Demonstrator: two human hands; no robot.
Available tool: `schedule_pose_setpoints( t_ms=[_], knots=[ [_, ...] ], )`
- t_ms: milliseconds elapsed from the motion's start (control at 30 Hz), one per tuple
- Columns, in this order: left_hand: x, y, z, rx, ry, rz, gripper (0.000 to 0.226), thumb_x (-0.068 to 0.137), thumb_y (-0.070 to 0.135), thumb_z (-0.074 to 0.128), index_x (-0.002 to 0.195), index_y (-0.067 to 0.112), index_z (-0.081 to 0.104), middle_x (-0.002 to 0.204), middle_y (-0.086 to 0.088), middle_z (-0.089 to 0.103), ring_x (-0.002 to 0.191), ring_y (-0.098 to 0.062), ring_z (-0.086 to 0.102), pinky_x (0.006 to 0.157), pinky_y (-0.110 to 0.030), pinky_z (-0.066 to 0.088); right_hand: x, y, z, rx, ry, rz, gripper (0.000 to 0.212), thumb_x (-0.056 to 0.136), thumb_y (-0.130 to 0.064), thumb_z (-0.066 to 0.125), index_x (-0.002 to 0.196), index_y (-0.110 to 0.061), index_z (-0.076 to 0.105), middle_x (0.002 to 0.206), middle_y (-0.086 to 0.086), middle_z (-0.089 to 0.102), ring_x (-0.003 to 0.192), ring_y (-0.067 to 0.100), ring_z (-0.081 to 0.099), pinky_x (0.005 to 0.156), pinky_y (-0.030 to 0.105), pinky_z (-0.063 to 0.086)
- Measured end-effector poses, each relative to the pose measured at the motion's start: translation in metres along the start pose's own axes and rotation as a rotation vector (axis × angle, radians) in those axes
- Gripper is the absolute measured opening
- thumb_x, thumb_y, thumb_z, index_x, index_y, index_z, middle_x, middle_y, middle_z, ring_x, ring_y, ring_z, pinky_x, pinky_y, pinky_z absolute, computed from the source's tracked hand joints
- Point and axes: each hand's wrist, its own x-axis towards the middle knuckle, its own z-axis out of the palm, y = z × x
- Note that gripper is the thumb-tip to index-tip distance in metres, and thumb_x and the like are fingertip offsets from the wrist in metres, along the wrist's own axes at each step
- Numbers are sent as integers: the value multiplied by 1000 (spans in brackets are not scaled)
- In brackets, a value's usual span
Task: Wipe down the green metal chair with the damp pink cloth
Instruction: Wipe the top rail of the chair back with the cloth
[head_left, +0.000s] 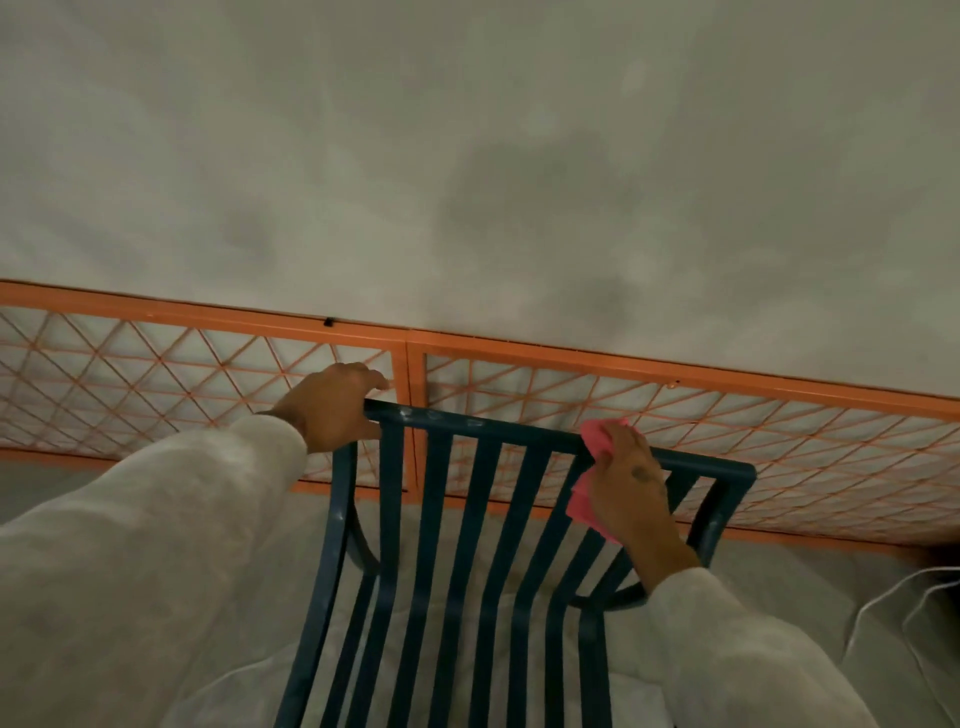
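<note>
My left hand (332, 405) grips top rail (519, 434) of dark green slatted metal chair (441, 493), 10 o'clock; right hand (631, 483) clutches crumpled pink cloth (597, 441) against rail, 2 o'clock. Risk: hard push tips chair (left grip guards).

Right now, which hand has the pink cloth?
The right hand holds the pink cloth against the green chair's top rail; the left hand grips that rail with no cloth.

No lettering, label, brand or number is legible anywhere in view. A small dark mark on the right hand (634, 488) is too blurred to read; pale scuffs on the top rail of the green chair (519, 432) form no characters.
</note>
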Motion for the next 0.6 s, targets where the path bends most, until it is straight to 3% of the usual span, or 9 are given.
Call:
schedule_pose_setpoints(
  t_ms=[67,133,233,300,433,533,600],
  knots=[
    [3,-16,-3,-27,-4,16,58,81,28,75,134,19,52,132,-3,55,119,-23,52,103,-40,44,-6,-17,18,-14,7,-25,47,96,-1,42,140,-19,41,144,4,38,115,26,50,82,28,38],
    [6,-31,-5,-56,-14,43,40,80,26,75,118,22,62,118,0,62,105,-20,58,95,-39,50,-11,-34,34,-10,1,-43,48,96,-1,43,141,-20,40,145,4,37,112,24,51,80,28,41],
    [8,-50,-7,-125,-37,81,16,80,22,75,93,28,68,92,5,68,83,-13,62,82,-37,54,-19,-59,58,14,-14,-75,50,96,-2,42,143,-19,37,147,4,34,117,27,51,89,32,44],
    [10,-55,-7,-144,-37,100,16,80,23,74,95,26,70,87,8,66,80,-11,61,79,-34,54,-24,-76,73,24,-29,-79,55,95,-2,45,145,-21,33,150,3,30,119,28,52,93,33,47],
    [15,-57,-5,-155,-23,110,16,79,25,75,94,26,69,86,8,64,78,-10,60,69,-24,46,-37,-107,101,54,-45,-39,58,99,-6,43,151,-23,23,154,2,27,109,16,51,81,19,44],
    [16,-60,0,-197,-7,108,18,78,25,77,94,25,70,88,5,67,80,-13,62,70,-24,45,-43,-129,122,37,-76,-102,63,98,-7,46,153,-21,18,161,-1,13,131,24,45,102,28,40],
    [15,-62,2,-223,5,108,20,77,23,78,95,24,71,90,4,67,82,-15,63,73,-26,48,-42,-139,133,62,-129,-123,65,97,-6,47,152,-24,19,161,-3,10,131,25,45,102,31,42]
  ],
)
